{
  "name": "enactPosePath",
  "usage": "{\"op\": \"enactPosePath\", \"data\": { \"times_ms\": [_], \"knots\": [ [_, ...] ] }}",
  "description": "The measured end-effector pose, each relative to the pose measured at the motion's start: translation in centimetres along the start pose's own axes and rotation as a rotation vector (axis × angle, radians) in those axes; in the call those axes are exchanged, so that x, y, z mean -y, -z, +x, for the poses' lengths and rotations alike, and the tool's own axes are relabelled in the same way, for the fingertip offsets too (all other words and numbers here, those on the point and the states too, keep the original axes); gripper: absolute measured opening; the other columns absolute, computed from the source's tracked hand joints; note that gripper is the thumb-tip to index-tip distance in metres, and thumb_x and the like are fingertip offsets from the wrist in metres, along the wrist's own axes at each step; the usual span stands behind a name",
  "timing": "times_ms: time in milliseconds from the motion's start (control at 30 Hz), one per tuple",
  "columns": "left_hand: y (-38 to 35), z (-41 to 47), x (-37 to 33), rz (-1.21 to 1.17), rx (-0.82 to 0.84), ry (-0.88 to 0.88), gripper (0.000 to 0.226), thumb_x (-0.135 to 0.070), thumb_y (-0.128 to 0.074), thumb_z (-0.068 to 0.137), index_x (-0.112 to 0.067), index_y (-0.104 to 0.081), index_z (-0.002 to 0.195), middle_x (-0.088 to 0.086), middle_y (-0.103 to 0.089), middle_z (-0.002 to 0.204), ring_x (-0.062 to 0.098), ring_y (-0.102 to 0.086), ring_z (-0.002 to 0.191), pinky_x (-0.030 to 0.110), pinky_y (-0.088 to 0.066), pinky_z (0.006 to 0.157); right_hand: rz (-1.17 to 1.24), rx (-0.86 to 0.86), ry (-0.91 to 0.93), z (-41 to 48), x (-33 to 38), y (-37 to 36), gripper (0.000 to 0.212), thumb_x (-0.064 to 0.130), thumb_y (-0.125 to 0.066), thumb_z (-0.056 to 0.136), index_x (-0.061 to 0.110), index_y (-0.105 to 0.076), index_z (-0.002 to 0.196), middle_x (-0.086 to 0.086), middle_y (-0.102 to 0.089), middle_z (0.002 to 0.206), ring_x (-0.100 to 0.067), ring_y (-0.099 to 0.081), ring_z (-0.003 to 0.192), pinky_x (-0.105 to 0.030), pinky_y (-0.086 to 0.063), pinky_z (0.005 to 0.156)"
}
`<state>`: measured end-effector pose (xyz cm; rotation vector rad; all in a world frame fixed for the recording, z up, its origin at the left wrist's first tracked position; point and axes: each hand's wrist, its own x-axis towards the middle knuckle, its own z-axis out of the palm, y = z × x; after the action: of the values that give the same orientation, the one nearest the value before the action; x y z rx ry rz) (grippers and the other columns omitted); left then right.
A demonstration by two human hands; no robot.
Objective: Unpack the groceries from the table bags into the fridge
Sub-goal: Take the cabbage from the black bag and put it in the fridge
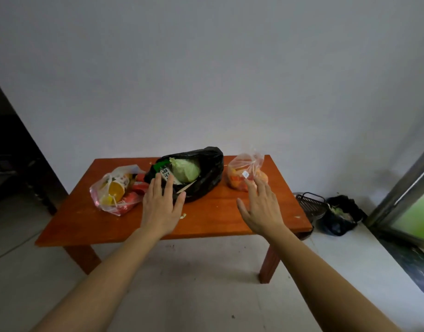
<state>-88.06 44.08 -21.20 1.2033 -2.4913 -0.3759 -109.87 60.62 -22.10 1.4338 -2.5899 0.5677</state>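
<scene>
You face a plain white wall (pixel 206 68); a wooden table (pixel 218 212) stands by it on a pale floor (pixel 182 295), a window (pixel 416 216) at your right.

Dim, soft daylight from the right; wide-angle bending at edges, slight overall blur.

My left hand (pixel 161 207) covers the near lip of the black bag (pixel 203 180) and the lower part of a printed packet (pixel 166 174); its letters are too small to read. The cabbage (pixel 185 172) sits deep in this bag and only its top shows. At 3 o'clock from it, the fingertips of my right hand (pixel 260 209) hide the lower corner of the clear bag (pixel 248 168). I cannot tell if they touch it. The orange things inside are blurred, and the white label (pixel 245 174) is unreadable.
</scene>
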Motion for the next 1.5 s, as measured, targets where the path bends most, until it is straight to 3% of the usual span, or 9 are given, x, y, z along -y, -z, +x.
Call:
{"op": "enactPosePath", "data": {
  "times_ms": [267, 400, 533, 700, 967, 1100, 1233, 1367, 1500],
  "knots": [
    [-5.9, 12.9, 4.8, -0.226, 0.22, 0.165, 0.072, -0.064, -0.022, 0.099, -0.026, -0.013, 0.159, 0.006, 0.0, 0.167, 0.028, 0.001, 0.154, 0.05, -0.009, 0.123, 0.238, 0.17, -0.011, 14.3, 1.6, -9.5, 0.056, 0.047, -0.044, 0.102, 0.018, -0.039, 0.149, -0.008, -0.041, 0.15, -0.025, -0.037, 0.139, -0.042, -0.041, 0.107],
    [-7.9, 21.1, 7.2, -0.298, 0.276, 0.248, 0.073, -0.065, -0.023, 0.099, -0.022, -0.022, 0.158, 0.007, -0.014, 0.166, 0.025, -0.006, 0.153, 0.046, -0.011, 0.123, 0.379, 0.37, -0.021, 24.1, 2.7, -14.1, 0.05, 0.039, -0.049, 0.102, 0.014, -0.048, 0.145, -0.01, -0.05, 0.143, -0.026, -0.051, 0.127, -0.037, -0.044, 0.103],
    [-9.4, 27.7, 8.8, -0.406, 0.337, 0.322, 0.049, -0.044, -0.03, 0.107, -0.012, -0.046, 0.141, -0.008, -0.047, 0.127, 0.022, -0.038, 0.136, 0.024, -0.031, 0.099, 0.439, 0.585, -0.099, 32.0, 4.3, -18.1, 0.052, 0.035, -0.053, 0.1, 0.006, -0.05, 0.144, -0.014, -0.053, 0.146, -0.03, -0.049, 0.134, -0.031, -0.038, 0.105],
    [-12.5, 33.7, 12.2, -0.458, 0.451, 0.473, 0.063, -0.054, -0.038, 0.102, -0.016, -0.036, 0.152, 0.006, -0.038, 0.156, 0.026, -0.036, 0.142, 0.041, -0.03, 0.113, 0.496, 0.734, -0.271, 37.0, 5.8, -23.4, 0.064, 0.039, -0.058, 0.098, 0.006, -0.04, 0.149, -0.014, -0.047, 0.15, -0.03, -0.045, 0.137, -0.03, -0.036, 0.106],
    [-19.6, 42.9, 15.7, -0.682, 0.652, 0.591, 0.074, -0.056, -0.052, 0.095, -0.018, -0.028, 0.154, 0.003, -0.039, 0.154, 0.027, -0.046, 0.133, 0.05, -0.042, 0.109, 0.689, 0.613, -0.668, 40.6, 6.2, -30.2, 0.056, 0.052, -0.064, 0.091, 0.02, -0.06, 0.136, -0.005, -0.058, 0.14, -0.026, -0.053, 0.129, -0.034, -0.042, 0.108],
    [-21.6, 45.4, 16.7, -0.783, 0.679, 0.731, 0.117, -0.076, -0.06, 0.073, -0.019, -0.006, 0.159, 0.008, -0.011, 0.166, 0.033, -0.024, 0.149, 0.054, -0.031, 0.117, 0.814, 0.518, -0.875, 41.7, 6.2, -32.8, 0.052, 0.043, -0.06, 0.097, 0.019, -0.053, 0.142, -0.003, -0.051, 0.147, -0.023, -0.048, 0.135, -0.022, -0.035, 0.098],
    [-23.2, 46.0, 17.5, -0.789, 0.732, 0.731, 0.099, -0.07, -0.061, 0.083, -0.027, -0.015, 0.159, 0.006, 0.004, 0.167, 0.031, 0.0, 0.153, 0.05, -0.012, 0.121, 0.835, 0.521, -1.019, 42.0, 6.9, -34.8, 0.075, 0.061, -0.054, 0.09, 0.017, -0.042, 0.151, -0.004, -0.043, 0.154, -0.026, -0.043, 0.138, -0.029, -0.035, 0.108],
    [-23.9, 45.4, 18.0, -0.774, 0.695, 0.635, 0.08, -0.066, -0.058, 0.087, -0.031, -0.032, 0.154, 0.003, -0.009, 0.165, 0.026, -0.006, 0.151, 0.043, -0.015, 0.12, 0.901, 0.463, -1.096, 41.6, 7.7, -35.2, 0.066, 0.044, -0.049, 0.101, 0.014, -0.029, 0.156, -0.006, -0.036, 0.158, -0.024, -0.037, 0.141, -0.021, -0.029, 0.094],
    [-23.3, 45.5, 17.1, -0.8, 0.67, 0.685, 0.082, -0.067, -0.055, 0.088, -0.033, -0.026, 0.156, 0.006, -0.005, 0.164, 0.029, -0.006, 0.151, 0.045, -0.016, 0.12, 0.932, 0.413, -1.114, 42.5, 9.2, -34.6, 0.078, 0.057, -0.055, 0.092, 0.017, -0.034, 0.154, -0.005, -0.04, 0.156, -0.024, -0.042, 0.139, -0.031, -0.036, 0.108]
  ]
}}
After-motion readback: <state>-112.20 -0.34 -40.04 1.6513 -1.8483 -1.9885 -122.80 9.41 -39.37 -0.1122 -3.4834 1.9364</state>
